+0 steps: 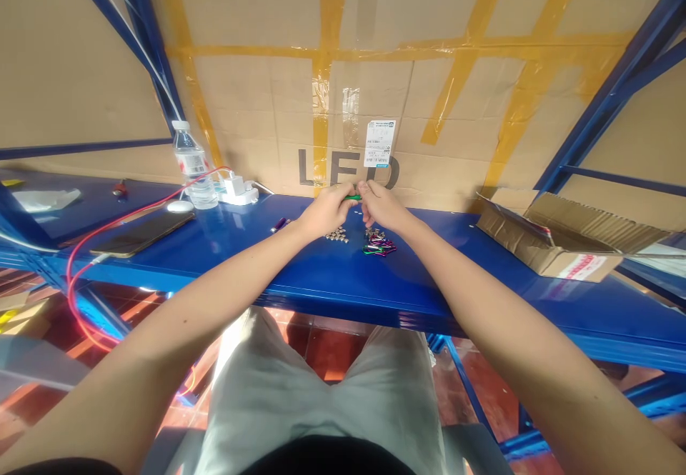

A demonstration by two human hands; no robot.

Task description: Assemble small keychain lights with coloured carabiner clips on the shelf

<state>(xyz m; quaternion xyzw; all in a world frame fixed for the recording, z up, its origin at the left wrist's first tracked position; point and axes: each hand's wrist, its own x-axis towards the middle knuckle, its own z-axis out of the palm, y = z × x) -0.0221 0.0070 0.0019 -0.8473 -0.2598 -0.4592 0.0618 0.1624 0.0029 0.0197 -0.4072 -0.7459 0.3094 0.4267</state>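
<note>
My left hand [331, 208] is closed round a slim green piece [352, 197], whose exact kind I cannot make out. Against the right end of that piece, my right hand [381, 205] pinches with thumb and finger; whatever is between them is too small to name. Both hands meet just above the blue shelf top, in front of the cardboard. Under the left hand lie several small brass-coloured metal parts [336, 235]. Below the right hand is a little heap of shiny green, purple and pink metallic pieces [379, 245], with more small metal parts behind it.
An open cardboard box [557, 261] stands at the right on the blue shelf [321, 282]. To the left are a water bottle [196, 175], a white charger [239, 191], a phone [144, 236] and a red cable [72, 268]. A purple piece [279, 224] lies near my left forearm.
</note>
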